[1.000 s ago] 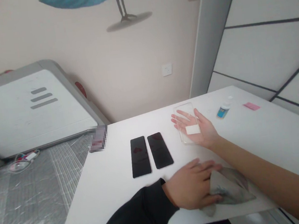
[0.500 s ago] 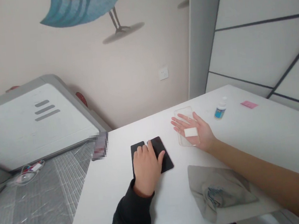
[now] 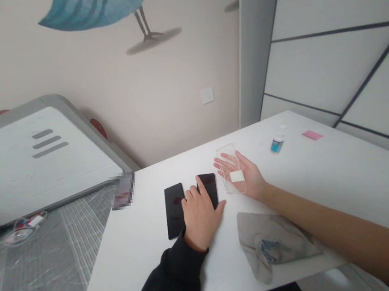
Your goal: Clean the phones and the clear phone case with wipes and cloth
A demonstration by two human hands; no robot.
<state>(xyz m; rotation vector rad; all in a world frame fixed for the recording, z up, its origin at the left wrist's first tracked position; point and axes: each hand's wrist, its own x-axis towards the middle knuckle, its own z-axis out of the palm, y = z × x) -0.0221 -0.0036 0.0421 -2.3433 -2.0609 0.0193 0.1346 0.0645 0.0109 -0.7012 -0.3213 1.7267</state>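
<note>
"Two black smartphones (image 3: 174,210) are lying side by side on the white table (image 3: 137,262); which step is going on?"

"Handling the right phone (image 3: 209,185), I'd judge: the left hand (image 3: 202,216) is spreading over it palm down, index finger reaching along it, thumb jutting past its edge; I cannot tell whether it is pressing or hovering, and it isn't visibly gripping anything"

"And the right hand (image 3: 252,176)?"

"Lying palm up, fingers loosely spread, supporting a transparent phone case (image 3: 231,169) with a white label (image 3: 237,176), near that phone"

"What is a next move calling for?"

"If the phone is needing to shift, thumb and fingertips against its edges, I'd say, since a flat hand is giving little hold; the case is needing a level palm"

"What else are you counting?"

"One phone case, one crumpled grey cloth (image 3: 277,241) lying below the right forearm, one blue-labelled bottle (image 3: 277,143) and one pink slip (image 3: 312,135), both resting towards the table's far right"
</note>
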